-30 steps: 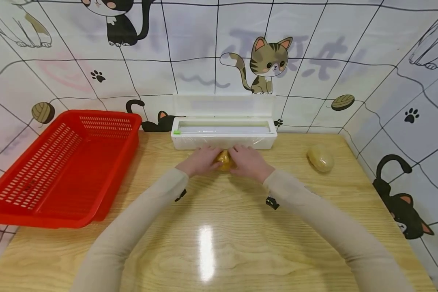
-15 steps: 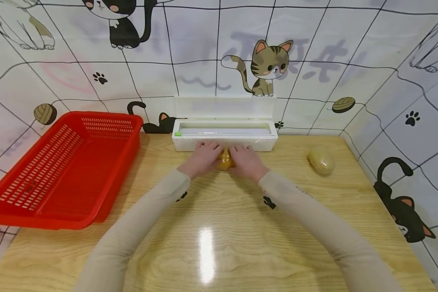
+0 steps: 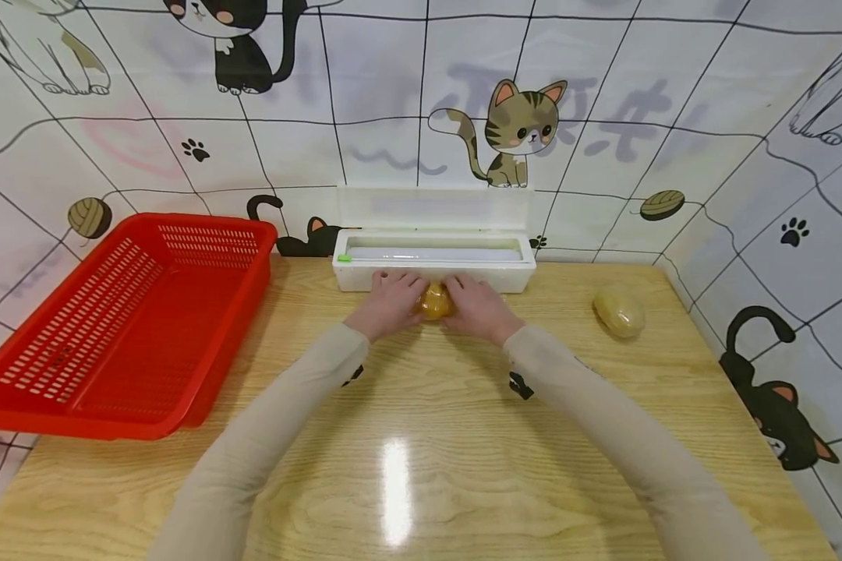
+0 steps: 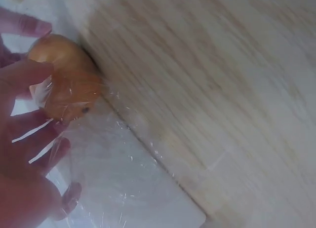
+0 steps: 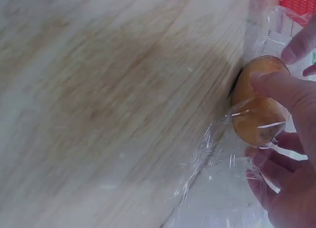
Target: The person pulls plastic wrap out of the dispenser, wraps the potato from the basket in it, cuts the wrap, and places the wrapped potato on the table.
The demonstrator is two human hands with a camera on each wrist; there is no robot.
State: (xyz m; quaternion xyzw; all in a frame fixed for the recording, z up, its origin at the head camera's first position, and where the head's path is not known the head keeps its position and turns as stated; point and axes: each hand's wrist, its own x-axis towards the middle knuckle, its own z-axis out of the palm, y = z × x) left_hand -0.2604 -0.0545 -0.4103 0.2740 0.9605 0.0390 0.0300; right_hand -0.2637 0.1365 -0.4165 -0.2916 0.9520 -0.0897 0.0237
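Note:
In the head view, both hands are at a smooth, yellow-orange, egg-shaped fruit or vegetable (image 3: pixel 435 301), low against the front of the white cling film dispenser (image 3: pixel 393 276). My left hand (image 3: pixel 390 304) holds its left side; my right hand (image 3: pixel 480 310) holds its right side. Up close in the left wrist view, clear cling film (image 4: pixel 113 159) lies over the orange piece (image 4: pixel 69 90) and trails across the dispenser's front. The right wrist view shows my right thumb on top of the piece (image 5: pixel 256 119), other fingers beneath the film. Parts of the fingertips are hidden.
A red plastic basket (image 3: pixel 252 288) stands on the left of the wooden table (image 3: pixel 463 467). A similar yellowish piece wrapped in film (image 3: pixel 619 310) lies at the right. The dispenser's lid (image 3: pixel 435 206) is raised against the cat-patterned wall covering.
Both hands stay around the piece at the dispenser, with only small finger shifts. The piece shows a little more between them. The head view has tilted slightly.

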